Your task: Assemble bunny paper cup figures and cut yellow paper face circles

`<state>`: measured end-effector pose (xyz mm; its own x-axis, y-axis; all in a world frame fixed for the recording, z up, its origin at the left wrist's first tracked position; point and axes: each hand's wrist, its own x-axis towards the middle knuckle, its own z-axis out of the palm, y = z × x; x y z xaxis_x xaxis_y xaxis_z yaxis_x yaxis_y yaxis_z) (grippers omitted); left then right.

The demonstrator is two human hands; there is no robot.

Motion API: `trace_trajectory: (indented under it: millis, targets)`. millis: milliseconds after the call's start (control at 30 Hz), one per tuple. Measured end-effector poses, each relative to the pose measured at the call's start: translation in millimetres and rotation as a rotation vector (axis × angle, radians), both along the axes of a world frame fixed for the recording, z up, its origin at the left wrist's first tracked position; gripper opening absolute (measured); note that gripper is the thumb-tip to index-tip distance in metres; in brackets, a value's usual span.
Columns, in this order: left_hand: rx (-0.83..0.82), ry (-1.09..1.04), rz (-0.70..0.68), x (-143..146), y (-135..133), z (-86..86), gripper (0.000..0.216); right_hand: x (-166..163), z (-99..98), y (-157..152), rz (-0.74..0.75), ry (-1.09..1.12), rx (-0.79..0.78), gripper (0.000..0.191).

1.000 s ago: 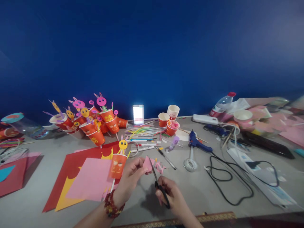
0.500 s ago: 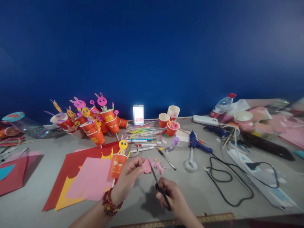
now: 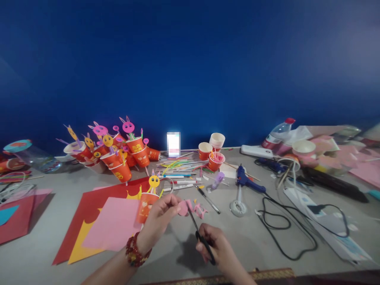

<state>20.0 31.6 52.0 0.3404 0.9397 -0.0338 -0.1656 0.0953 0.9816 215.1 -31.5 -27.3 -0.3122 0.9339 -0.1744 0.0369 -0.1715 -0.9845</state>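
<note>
A small piece of pink paper [image 3: 183, 208] with a rounded edge is pinched between the thumb and fingers of my left hand [image 3: 164, 212]. My right hand [image 3: 214, 242] is closed around the black handles of a pair of scissors [image 3: 195, 224]. The blades point up and left, and their tips are at the right edge of the paper. Just beyond the blades, pink paper scraps [image 3: 200, 211] lie on the table. A red paper cup [image 3: 147, 206] with a yellow bunny face [image 3: 154, 181] stands left of my left hand, partly hidden by it.
Pink, yellow and red sheets [image 3: 114, 221] lie at the left, with several decorated cups [image 3: 138, 152] behind. Markers and a black pen [image 3: 209, 200] rest mid-table. A blue glue gun [image 3: 247, 180], tape roll [image 3: 238, 208], black cable [image 3: 282, 227] and power strip [image 3: 323, 225] occupy the right.
The pink paper has turned slightly in my left hand, and its edge by the blades looks rounder. Both hands have stayed in nearly the same place.
</note>
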Motion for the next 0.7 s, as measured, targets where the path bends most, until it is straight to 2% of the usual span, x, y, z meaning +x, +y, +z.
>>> trace_trajectory:
  millis: [167, 333, 467, 700]
  targets:
    - [0.055, 0.047, -0.047, -2.5, 1.9, -1.3, 0.020, 3.0, -0.6, 3.6, 0.017, 0.030, -0.041, 0.064]
    - [0.114, 0.141, -0.112, -1.9, 1.6, -0.3, 0.017, 4.0, 6.9, 6.9, 0.061, 0.088, -0.052, 0.066]
    - [0.098, 0.151, -0.104, -1.2, 0.4, -2.7, 0.016, 3.9, 10.9, 7.3, 0.069, 0.096, -0.054, 0.064]
    - [0.081, 0.127, -0.128, -2.3, -0.3, -3.5, 0.017, 6.8, 6.5, 7.9, 0.059, 0.045, -0.059, 0.066]
